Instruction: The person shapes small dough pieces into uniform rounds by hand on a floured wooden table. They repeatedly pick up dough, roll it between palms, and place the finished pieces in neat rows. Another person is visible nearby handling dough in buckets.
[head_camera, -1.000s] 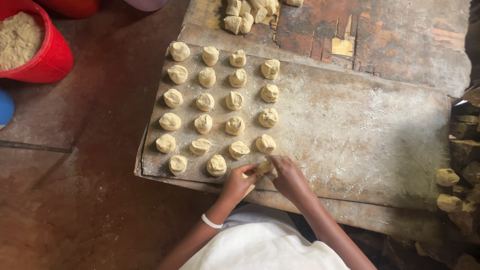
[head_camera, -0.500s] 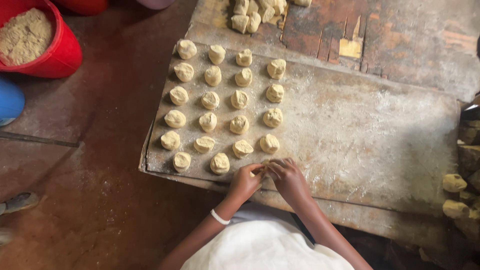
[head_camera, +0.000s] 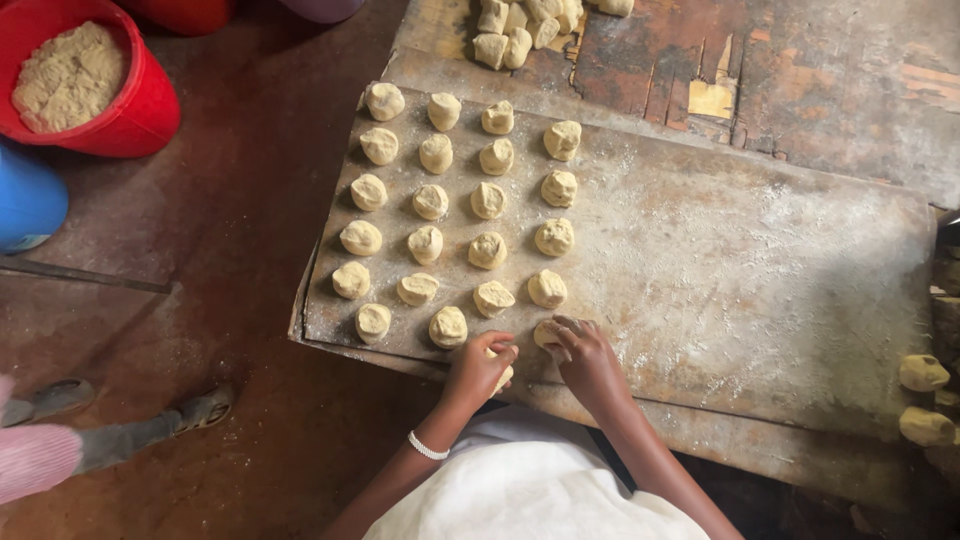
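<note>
The left hand is curled round a small dough piece at the near edge of the floured tray; only a sliver of the piece shows past the fingers. Just right of it, the right hand lies palm down with its fingertips pressing on another dough ball, not closed around it. The two hands are side by side, nearly touching. A white bracelet sits on the left wrist.

Beyond the hands, rows of shaped dough balls fill the left part of the tray, set apart from one another; the right part is bare and dusted with flour. A heap of dough lumps lies at the far edge of the table. Far left stands a red bucket of crumbly flour, with a blue tub near it. At the near left, another person's sandalled feet stand on the floor.
</note>
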